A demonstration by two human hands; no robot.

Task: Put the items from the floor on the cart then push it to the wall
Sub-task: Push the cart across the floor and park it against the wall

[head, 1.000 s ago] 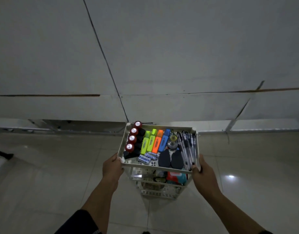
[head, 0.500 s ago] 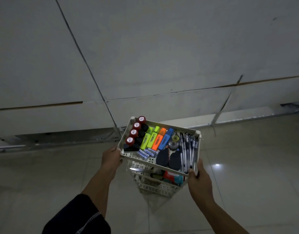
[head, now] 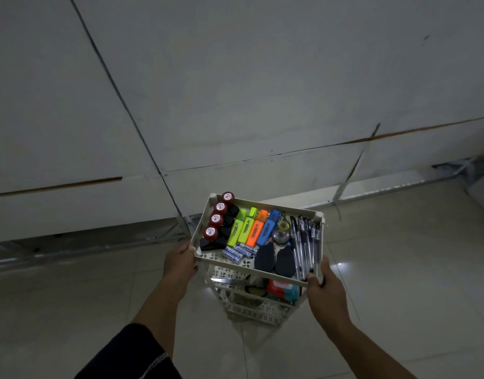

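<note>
From the head camera I see the cart (head: 262,265) just short of the wall (head: 235,91), its far edge near the wall's base. My left hand (head: 180,262) curls its fingers around the cart's near-left corner; my right hand (head: 324,283) wraps the near-right corner, thumb over the rim. The top tray already holds highlighters (head: 251,228), pens (head: 305,243) and batteries (head: 239,252), and no loose item shows on the floor (head: 85,296) beside the cart. I judge loading finished and the push under way. Next I need a short, even shove from both hands until the cart meets the wall.
</note>
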